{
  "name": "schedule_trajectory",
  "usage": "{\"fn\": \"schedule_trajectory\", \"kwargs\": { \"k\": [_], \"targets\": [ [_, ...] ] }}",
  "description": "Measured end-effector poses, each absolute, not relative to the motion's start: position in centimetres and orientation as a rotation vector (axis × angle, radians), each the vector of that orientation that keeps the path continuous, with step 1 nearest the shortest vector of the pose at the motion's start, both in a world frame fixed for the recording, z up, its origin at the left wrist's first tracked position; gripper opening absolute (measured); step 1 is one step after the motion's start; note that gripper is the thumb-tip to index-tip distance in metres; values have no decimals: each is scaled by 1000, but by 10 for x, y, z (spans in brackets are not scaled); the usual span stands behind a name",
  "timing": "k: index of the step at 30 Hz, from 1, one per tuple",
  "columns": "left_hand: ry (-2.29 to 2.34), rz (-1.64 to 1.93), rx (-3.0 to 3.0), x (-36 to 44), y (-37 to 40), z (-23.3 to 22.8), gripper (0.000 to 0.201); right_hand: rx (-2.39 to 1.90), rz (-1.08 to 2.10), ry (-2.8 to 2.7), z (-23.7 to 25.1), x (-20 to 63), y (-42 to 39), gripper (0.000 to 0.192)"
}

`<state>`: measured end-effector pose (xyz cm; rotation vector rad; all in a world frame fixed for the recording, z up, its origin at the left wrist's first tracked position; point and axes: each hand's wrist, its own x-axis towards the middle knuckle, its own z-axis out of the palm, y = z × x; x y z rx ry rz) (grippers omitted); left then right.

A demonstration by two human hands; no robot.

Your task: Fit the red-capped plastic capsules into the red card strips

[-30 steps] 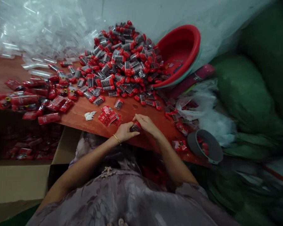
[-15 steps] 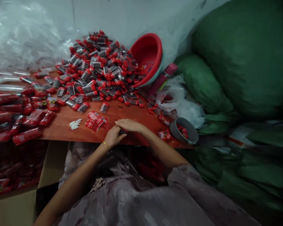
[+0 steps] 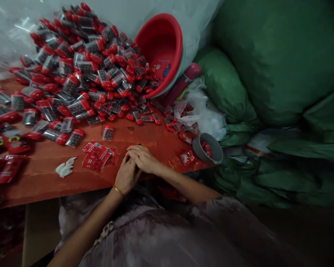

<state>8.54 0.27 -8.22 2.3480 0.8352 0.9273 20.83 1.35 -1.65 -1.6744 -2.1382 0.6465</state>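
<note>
My left hand point(image 3: 127, 173), with a gold bangle at its wrist, is curled at the front edge of the table. Over its fingers my right hand point(image 3: 143, 158) is closed, so the two press together. Whatever lies between them is covered; only a tiny dark bit shows above the right fingers. Just left of the hands is a loose stack of printed red cards point(image 3: 97, 155). Behind those cards stands a small clear container with a red cap point(image 3: 108, 132). Crumpled white scraps point(image 3: 66, 167) lie farther left.
A large heap of red-capped clear containers point(image 3: 80, 66) fills the back left. Against it leans a red basin point(image 3: 158, 52), beside a pink flask point(image 3: 183, 83). To the right are a grey bowl point(image 3: 208, 148), a red packet point(image 3: 187, 157) and big green sacks point(image 3: 272, 63). Red pouches point(image 3: 8, 168) lie at far left.
My view has shifted closer and tilted, so the heap looks larger. The right hand has closed further over the left, hiding the dark object that showed between them.
</note>
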Motion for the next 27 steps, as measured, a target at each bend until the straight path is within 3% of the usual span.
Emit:
{"fn": "schedule_trajectory", "kwargs": {
  "k": [8,14,16,20,27],
  "targets": [
    [893,884,2226,83,1,-74,35,-1688,621,-1891,-13,249,-8,35],
    [989,859,1801,75,1,-65,25,-2742,4,-1743,4,342,-24,45],
    [992,861,1711,75,0,-64,26,-3008,57,-1676,1,363,-25,40],
    [1018,888,1648,75,0,-65,24,-3087,158,-1655,-10,374,-26,30],
    [1074,901,1648,73,1,-62,22,-3099,119,-1607,-14,371,-40,44]
  ]
}}
